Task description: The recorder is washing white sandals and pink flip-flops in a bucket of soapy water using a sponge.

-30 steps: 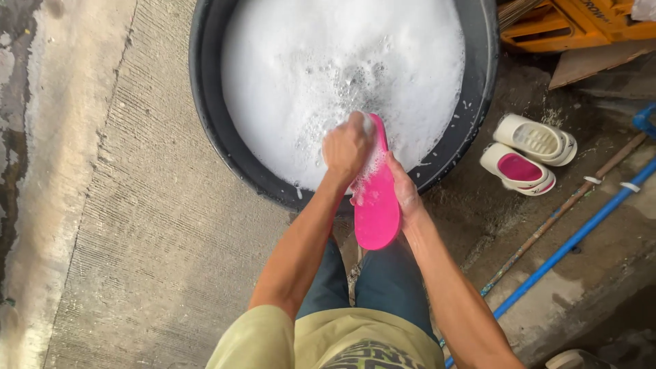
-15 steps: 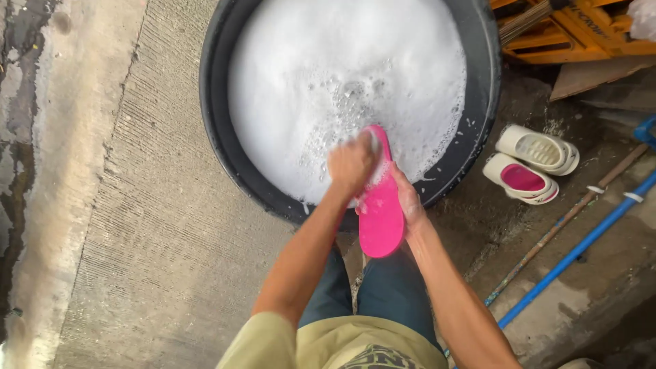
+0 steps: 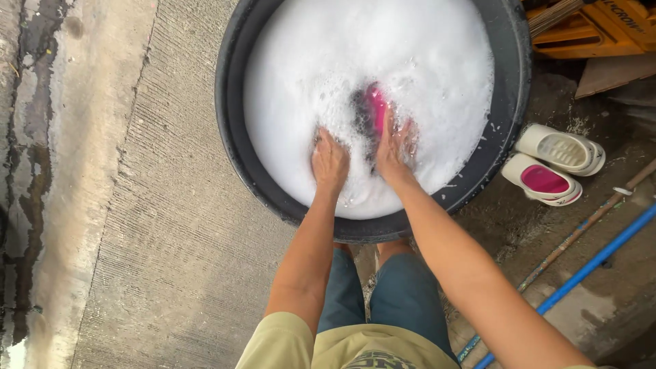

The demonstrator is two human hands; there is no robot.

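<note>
Lowered from the rim, both hands, right (image 3: 395, 152) gripping, left (image 3: 330, 162) open, push the pink slipper (image 3: 375, 109) into the suds (image 3: 410, 61).

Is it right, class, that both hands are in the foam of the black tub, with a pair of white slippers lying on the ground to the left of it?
Not quite: the head view shows the white slippers lying to the right of the black tub, not the left. The rest holds: the left hand and right hand are both in the foam.
</note>
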